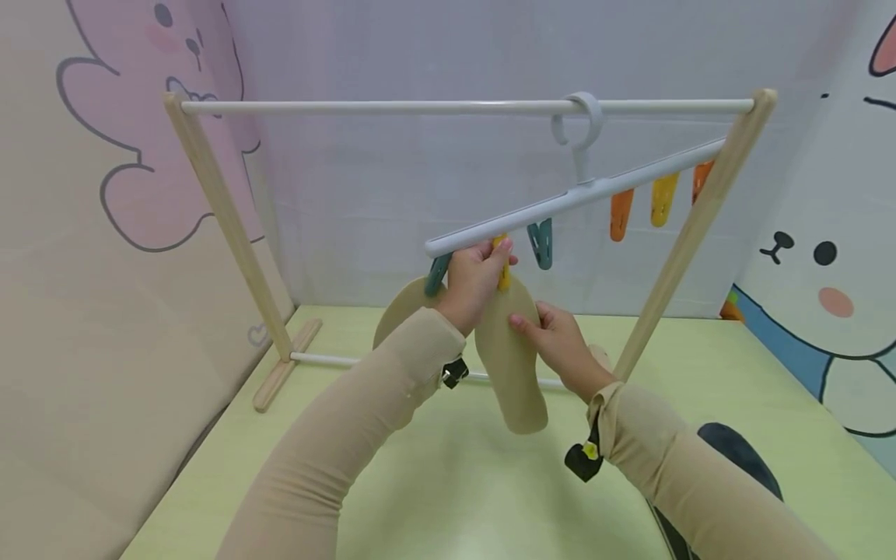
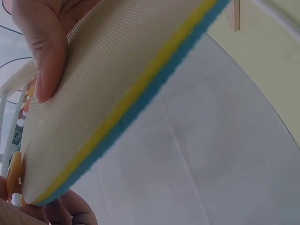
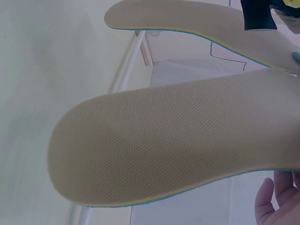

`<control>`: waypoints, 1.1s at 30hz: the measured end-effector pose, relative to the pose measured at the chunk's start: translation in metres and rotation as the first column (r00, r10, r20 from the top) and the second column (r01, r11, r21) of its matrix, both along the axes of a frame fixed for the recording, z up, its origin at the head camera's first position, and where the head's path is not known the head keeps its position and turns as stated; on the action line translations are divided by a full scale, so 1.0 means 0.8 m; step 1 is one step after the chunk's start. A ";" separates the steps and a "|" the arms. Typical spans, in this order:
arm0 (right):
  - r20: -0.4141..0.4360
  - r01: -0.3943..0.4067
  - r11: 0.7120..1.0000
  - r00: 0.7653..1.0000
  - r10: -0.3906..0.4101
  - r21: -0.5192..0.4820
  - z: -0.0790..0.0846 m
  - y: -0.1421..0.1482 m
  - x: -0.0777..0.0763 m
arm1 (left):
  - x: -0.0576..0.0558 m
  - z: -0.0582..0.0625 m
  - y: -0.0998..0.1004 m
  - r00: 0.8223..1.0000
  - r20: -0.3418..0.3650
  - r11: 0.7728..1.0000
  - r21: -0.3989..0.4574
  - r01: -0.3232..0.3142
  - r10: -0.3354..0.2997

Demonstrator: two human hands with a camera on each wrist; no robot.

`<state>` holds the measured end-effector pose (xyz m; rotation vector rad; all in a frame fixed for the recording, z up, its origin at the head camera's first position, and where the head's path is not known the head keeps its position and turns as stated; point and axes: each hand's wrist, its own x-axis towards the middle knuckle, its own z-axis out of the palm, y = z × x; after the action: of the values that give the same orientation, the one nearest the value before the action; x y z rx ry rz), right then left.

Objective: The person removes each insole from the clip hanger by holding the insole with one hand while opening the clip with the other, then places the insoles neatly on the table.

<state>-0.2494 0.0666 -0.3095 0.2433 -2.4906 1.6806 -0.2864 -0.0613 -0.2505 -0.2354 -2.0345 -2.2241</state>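
Note:
A beige insole (image 1: pixel 514 381) with a yellow and blue edge (image 2: pixel 140 89) hangs toe-up under the white hanger (image 1: pixel 518 219). At its top, my left hand (image 1: pixel 474 284) pinches a yellow clip (image 1: pixel 504 276), thumb on the clip's upper part. My right hand (image 1: pixel 560 346) grips the same insole by its right edge, thumb on the front face and fingers behind. A second beige insole (image 1: pixel 402 307) hangs from a green clip (image 1: pixel 436 276) at the hanger's left end, partly hidden by my left arm. The hanger tilts, left end low.
The hanger's hook (image 1: pixel 588 120) loops over a white rod (image 1: pixel 371 107) between wooden posts (image 1: pixel 227 225). Another green clip (image 1: pixel 540 245), orange clips (image 1: pixel 620 214) and a yellow one hang farther right. A dark rounded object (image 1: pixel 742 455) lies on the table (image 1: pixel 448 498) beside my right sleeve.

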 end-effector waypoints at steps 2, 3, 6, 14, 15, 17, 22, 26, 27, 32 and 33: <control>0.008 0.003 1.000 1.000 -0.003 0.003 -0.001 0.001 -0.001 | -0.001 -0.001 0.001 1.000 0.001 1.000 -0.001 -0.009 0.009; 0.007 0.001 1.000 1.000 -0.001 0.003 -0.002 0.002 -0.002 | -0.001 -0.001 0.002 1.000 0.002 1.000 0.000 -0.014 0.014; 0.015 0.007 1.000 1.000 -0.007 0.004 -0.002 0.002 -0.002 | -0.002 -0.002 0.002 1.000 0.003 1.000 0.007 -0.015 0.015; 0.018 0.015 1.000 1.000 -0.015 0.005 -0.007 0.002 -0.001 | -0.003 -0.004 -0.002 1.000 -0.027 1.000 0.008 -0.011 0.011; 0.016 0.013 1.000 1.000 -0.013 0.005 -0.007 0.002 0.000 | -0.003 -0.004 -0.003 0.999 -0.030 1.000 0.000 -0.011 0.011; 0.012 0.002 1.000 1.000 -0.002 0.010 -0.009 0.001 -0.001 | -0.004 -0.004 -0.006 0.999 -0.035 1.000 -0.013 -0.016 0.015; 0.000 -0.016 0.998 1.000 0.016 0.061 -0.010 0.002 -0.001 | -0.006 -0.003 -0.012 1.000 -0.020 1.000 0.002 -0.016 0.016; -0.004 -0.012 0.995 1.000 0.012 0.095 -0.009 0.006 0.000 | -0.006 -0.003 -0.013 1.000 0.005 0.999 0.031 -0.006 0.006; -0.004 -0.012 0.995 1.000 0.012 0.100 -0.009 0.007 0.001 | -0.006 -0.003 -0.013 1.000 0.009 0.999 0.035 -0.005 0.005; 0.003 -0.006 0.995 1.000 0.006 0.100 -0.009 0.008 0.003 | -0.005 -0.004 -0.012 1.000 0.017 1.000 0.021 -0.006 0.005; 0.002 -0.004 0.995 1.000 0.004 0.098 -0.009 0.009 0.003 | -0.005 -0.004 -0.012 1.000 0.016 1.000 0.018 -0.007 0.007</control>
<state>-0.2467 0.0734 -0.3168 0.2572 -2.5787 1.5631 -0.2903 -0.0711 -0.2538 -0.2094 -2.0187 -2.2464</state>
